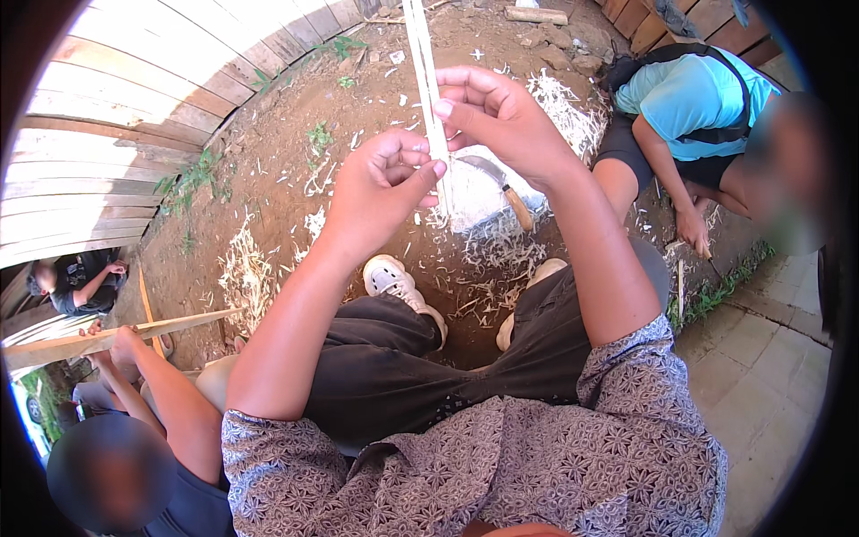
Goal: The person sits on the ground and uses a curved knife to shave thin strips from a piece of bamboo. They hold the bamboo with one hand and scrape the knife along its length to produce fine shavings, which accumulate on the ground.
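Observation:
A long pale strip of split bamboo or wood (421, 54) stands nearly upright before me, and a lengthwise gap shows near its upper part. Low on it, my left hand (376, 183) pinches the strip between thumb and fingers. A little higher, my right hand (501, 121) grips it with curled fingers and thumb. Just beyond and below the hands lies a sickle (517, 208) with a curved blade and a wooden handle. It rests on a white, bluish-edged surface (474, 213) whose kind I cannot make out. Neither hand touches the sickle.
Pale shavings (250, 268) litter the brown dirt around my shoes (398, 279). At right crouches a person in a light-blue shirt (689, 94); at left another holds a long flat strip (134, 338). A third person (79, 279) sits farther left. Plank walls (116, 134) curve behind.

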### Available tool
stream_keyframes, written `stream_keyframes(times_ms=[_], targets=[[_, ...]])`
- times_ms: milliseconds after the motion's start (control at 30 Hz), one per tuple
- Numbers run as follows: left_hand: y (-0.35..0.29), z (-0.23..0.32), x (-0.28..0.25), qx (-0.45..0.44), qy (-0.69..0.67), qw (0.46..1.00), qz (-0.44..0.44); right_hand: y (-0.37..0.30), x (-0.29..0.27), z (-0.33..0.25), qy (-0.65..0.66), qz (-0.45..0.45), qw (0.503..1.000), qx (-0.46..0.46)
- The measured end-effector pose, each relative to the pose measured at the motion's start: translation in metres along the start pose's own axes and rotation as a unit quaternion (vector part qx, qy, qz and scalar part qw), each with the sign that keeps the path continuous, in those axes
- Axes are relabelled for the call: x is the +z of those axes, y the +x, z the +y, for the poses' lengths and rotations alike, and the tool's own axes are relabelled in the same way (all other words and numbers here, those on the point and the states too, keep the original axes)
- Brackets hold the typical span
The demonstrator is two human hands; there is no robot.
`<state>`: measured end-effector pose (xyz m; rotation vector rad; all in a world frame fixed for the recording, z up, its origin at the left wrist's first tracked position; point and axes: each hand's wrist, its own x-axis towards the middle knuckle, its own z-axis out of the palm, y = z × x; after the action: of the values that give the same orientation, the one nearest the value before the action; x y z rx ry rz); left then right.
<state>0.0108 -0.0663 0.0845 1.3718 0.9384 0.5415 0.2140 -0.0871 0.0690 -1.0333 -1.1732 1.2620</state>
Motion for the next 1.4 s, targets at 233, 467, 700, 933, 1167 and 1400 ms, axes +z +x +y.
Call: stream_keyframes(times_ms=[233, 467, 700, 933, 1167, 1400], targets=[[-0.001, 0.001, 0.001, 0.030, 0.056, 0.998, -0.003, 0.000, 0.004, 0.000, -0.022, 0.006, 1.000, 0.012], [0.014, 0.016, -0.023, 0.110, 0.033, 0.989, 0.096, -0.003, 0.016, 0.003, -0.013, -0.070, 0.996, 0.055], [0.015, 0.006, -0.042, 0.068, -0.044, 0.995, 0.063, -0.002, 0.025, 0.013, -0.040, -0.102, 0.992, 0.065], [0.017, 0.003, -0.041, 0.040, -0.096, 0.993, 0.060, -0.001, 0.023, 0.019, -0.053, -0.086, 0.992, 0.073], [0.020, -0.002, -0.039, 0.048, -0.114, 0.990, 0.065, -0.002, 0.018, 0.018, -0.064, -0.106, 0.988, 0.093], [0.019, -0.001, -0.032, 0.061, -0.109, 0.989, 0.076, -0.003, 0.016, 0.017, -0.086, -0.108, 0.984, 0.109]])
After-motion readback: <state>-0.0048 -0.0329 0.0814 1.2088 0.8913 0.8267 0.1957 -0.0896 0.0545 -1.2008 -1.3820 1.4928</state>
